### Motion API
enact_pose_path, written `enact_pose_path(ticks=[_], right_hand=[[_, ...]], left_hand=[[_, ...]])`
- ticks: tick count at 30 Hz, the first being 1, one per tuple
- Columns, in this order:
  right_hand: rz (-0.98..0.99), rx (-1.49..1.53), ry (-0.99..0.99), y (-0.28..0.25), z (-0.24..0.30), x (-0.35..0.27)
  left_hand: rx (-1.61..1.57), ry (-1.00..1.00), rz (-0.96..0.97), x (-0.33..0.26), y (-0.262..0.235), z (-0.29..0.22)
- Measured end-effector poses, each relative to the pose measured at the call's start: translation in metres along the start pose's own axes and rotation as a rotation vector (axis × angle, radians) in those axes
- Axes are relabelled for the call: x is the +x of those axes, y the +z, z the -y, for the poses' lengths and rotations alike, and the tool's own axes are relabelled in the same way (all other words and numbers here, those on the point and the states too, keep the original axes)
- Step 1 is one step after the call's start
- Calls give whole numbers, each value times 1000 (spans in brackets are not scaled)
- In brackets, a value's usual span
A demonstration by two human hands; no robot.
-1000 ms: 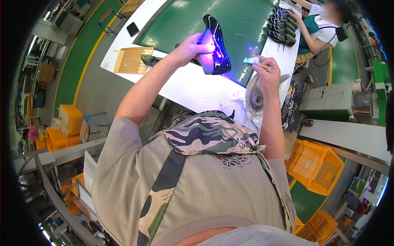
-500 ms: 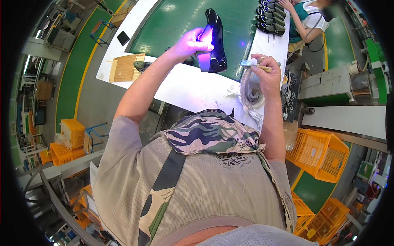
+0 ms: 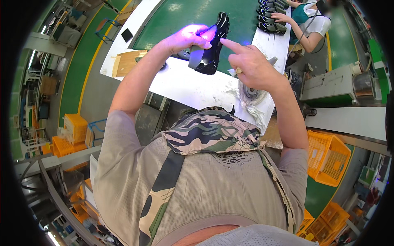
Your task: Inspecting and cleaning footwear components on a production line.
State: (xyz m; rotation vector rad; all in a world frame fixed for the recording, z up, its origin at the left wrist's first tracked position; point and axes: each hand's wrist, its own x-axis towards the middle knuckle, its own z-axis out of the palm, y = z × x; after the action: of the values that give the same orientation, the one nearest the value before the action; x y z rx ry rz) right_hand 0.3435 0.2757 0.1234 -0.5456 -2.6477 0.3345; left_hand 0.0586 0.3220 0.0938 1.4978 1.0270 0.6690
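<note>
Over the near part of the green-topped table, my left hand [image 3: 186, 40] is closed around a glossy black shoe [image 3: 211, 57] with a grey block inside it. Violet light falls on that hand and on the shoe's opening. From the right comes my right hand [image 3: 254, 65], its index finger stretched out to the shoe's right side, seemingly touching it. Its other fingers curl around a brush [image 3: 238, 71], of which only a short pale end shows; the remainder is hidden by the hand. Below the right hand sits a round, whitish-crusted pot [image 3: 249, 93] with crumpled white material around it.
Several black shoes [image 3: 271, 28] stand in a row at the far right, with a co-worker's hand [image 3: 281, 18] on them. A wooden board [image 3: 125, 64] and a dark phone [image 3: 127, 35] lie on the left table edge. Orange crates [image 3: 328, 158] stand on the floor.
My right hand has moved left and up from the pot to the shoe, extending its index finger. The shoe has shifted and tilted slightly. The co-worker's hand has moved along the row.
</note>
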Motion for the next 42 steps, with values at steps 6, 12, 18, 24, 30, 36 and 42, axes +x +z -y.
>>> enact_pose_path(ticks=[6, 12, 18, 24, 30, 36, 42], right_hand=[[38, -101, -31, 3, 5, 3], [81, -104, -70, 3, 8, -3], [40, -166, -58, 2, -5, -3], [12, -104, -51, -6, -11, -11], [-15, -43, -75, -4, -18, -17], [-24, 5, -114, -1, -24, -13], [7, 87, -144, 4, -24, -5]], left_hand=[[25, 1, -8, -10, 12, -9], [37, -19, -29, -14, 16, -8], [27, -58, -30, -13, 17, -6], [-115, -43, -43, -17, 17, -7], [-43, -53, -73, -19, 15, -10], [-141, -27, -64, -23, 15, -8], [-129, 10, -137, -48, 14, 2]])
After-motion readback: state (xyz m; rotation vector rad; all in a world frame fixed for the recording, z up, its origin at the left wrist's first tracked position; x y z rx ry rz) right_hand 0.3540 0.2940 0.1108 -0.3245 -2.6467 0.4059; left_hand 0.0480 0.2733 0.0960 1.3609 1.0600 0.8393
